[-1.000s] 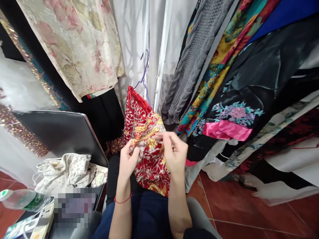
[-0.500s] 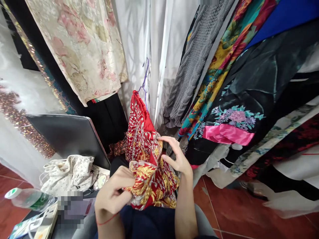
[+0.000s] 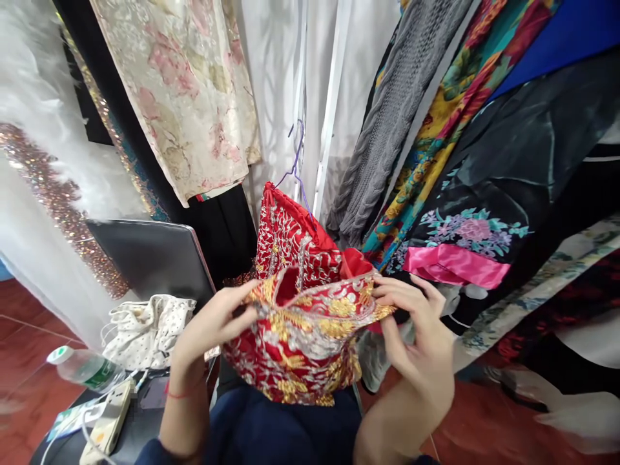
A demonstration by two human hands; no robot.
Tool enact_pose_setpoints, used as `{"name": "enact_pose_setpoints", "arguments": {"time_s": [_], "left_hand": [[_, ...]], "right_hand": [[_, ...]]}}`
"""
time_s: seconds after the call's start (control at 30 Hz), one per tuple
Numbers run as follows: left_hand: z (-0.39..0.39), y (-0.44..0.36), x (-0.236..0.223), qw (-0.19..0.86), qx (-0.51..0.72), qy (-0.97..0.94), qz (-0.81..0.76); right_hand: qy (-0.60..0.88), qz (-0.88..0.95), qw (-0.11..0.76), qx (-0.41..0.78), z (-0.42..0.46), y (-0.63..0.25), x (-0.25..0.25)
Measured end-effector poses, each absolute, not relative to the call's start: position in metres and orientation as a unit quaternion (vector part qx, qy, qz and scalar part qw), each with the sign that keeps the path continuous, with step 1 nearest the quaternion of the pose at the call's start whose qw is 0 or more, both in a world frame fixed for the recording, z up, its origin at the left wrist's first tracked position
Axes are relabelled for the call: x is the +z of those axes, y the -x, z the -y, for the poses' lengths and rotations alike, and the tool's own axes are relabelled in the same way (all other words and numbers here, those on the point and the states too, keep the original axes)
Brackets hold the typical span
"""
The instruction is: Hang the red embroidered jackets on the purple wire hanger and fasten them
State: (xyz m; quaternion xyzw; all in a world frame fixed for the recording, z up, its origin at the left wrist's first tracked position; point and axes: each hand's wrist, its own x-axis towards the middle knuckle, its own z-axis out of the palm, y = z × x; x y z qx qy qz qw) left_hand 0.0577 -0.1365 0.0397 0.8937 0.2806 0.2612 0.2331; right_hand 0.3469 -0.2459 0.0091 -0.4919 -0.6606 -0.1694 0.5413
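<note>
Head view, my only feed. Compared with half a second ago, the left hand (image 3: 213, 329) has come up and the hands now stand farther apart, the red-and-gold garment (image 3: 300, 355) spread between them over the lap. Each pinches its trimmed edge between thumb and fingers, left and right. I judge this gives the handling better access: the edge gapes and some inside shows. A purple hanger (image 3: 296, 169) runs behind the red cloth at the top; I cannot tell whether that cloth is the same piece.

Surroundings: dark laptop-like panel (image 3: 150, 255), spotted cloth (image 3: 150, 329) and bottle (image 3: 84, 370) on the left; grey knit (image 3: 387, 110) and black embroidered garment (image 3: 523, 148) hang right, crowding that hand somewhat.
</note>
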Motion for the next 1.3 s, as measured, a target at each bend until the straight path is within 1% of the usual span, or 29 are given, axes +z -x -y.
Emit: {"name": "enact_pose_setpoints", "arguments": {"time_s": [0.07,0.13,0.23,0.3,0.37,0.4,0.47,0.53,0.57,0.63,0.67,0.73,0.83,0.87,0.93,0.97,1.0,1.13,1.2,1.3], "left_hand": [[0.122,-0.062,0.046,0.206,0.272,-0.887,-0.31],[0.104,-0.067,0.053,0.159,0.287,-0.891,-0.314],[0.074,-0.077,0.07,0.081,0.31,-0.898,-0.302],[0.058,-0.085,0.085,0.073,0.319,-0.906,-0.269],[0.051,-0.091,0.101,0.119,0.322,-0.917,-0.204],[0.053,-0.094,0.108,0.159,0.314,-0.922,-0.163],[0.066,-0.098,0.121,0.252,0.279,-0.921,-0.097],[0.086,-0.103,0.129,0.319,0.24,-0.913,-0.079],[0.096,-0.107,0.131,0.329,0.236,-0.911,-0.081],[0.107,-0.113,0.131,0.314,0.257,-0.91,-0.084],[0.108,-0.116,0.129,0.302,0.279,-0.908,-0.083],[0.099,-0.119,0.119,0.296,0.334,-0.891,-0.084],[0.078,-0.112,0.093,0.361,0.395,-0.836,-0.126],[0.074,-0.107,0.082,0.389,0.395,-0.819,-0.146],[0.073,-0.095,0.059,0.439,0.345,-0.813,-0.166],[0.075,-0.09,0.047,0.447,0.316,-0.82,-0.169],[0.078,-0.084,0.037,0.449,0.298,-0.824,-0.177],[0.078,-0.065,0.005,0.404,0.371,-0.783,-0.291],[0.067,-0.049,0.0,0.386,0.383,-0.771,-0.331],[0.051,-0.015,0.006,0.349,0.394,-0.767,-0.368]], "right_hand": [[0.47,0.676,0.546,-0.155,0.253,-0.344,0.02],[0.465,0.701,0.53,-0.106,0.255,-0.342,0.026],[0.432,0.75,0.5,0.019,0.246,-0.339,0.028],[0.355,0.78,0.504,0.106,0.233,-0.33,0.025],[0.278,0.779,0.543,0.143,0.216,-0.319,0.02],[0.263,0.766,0.571,0.136,0.206,-0.313,0.018],[0.278,0.731,0.615,0.099,0.186,-0.304,0.012],[0.311,0.712,0.624,0.09,0.168,-0.302,0.006],[0.318,0.709,0.62,0.105,0.159,-0.303,0.002],[0.319,0.71,0.608,0.153,0.146,-0.306,-0.005],[0.32,0.706,0.609,0.169,0.141,-0.308,-0.009],[0.327,0.68,0.636,0.163,0.134,-0.311,-0.012],[0.356,0.616,0.697,0.091,0.129,-0.312,-0.006],[0.37,0.595,0.711,0.062,0.127,-0.312,-0.001],[0.392,0.568,0.724,0.012,0.123,-0.311,0.012],[0.393,0.565,0.725,-0.007,0.12,-0.31,0.019],[0.389,0.571,0.722,-0.02,0.117,-0.308,0.026],[0.353,0.645,0.677,-0.035,0.099,-0.288,0.046],[0.348,0.674,0.651,-0.027,0.089,-0.273,0.049],[0.348,0.698,0.626,-0.006,0.075,-0.25,0.052]]}}
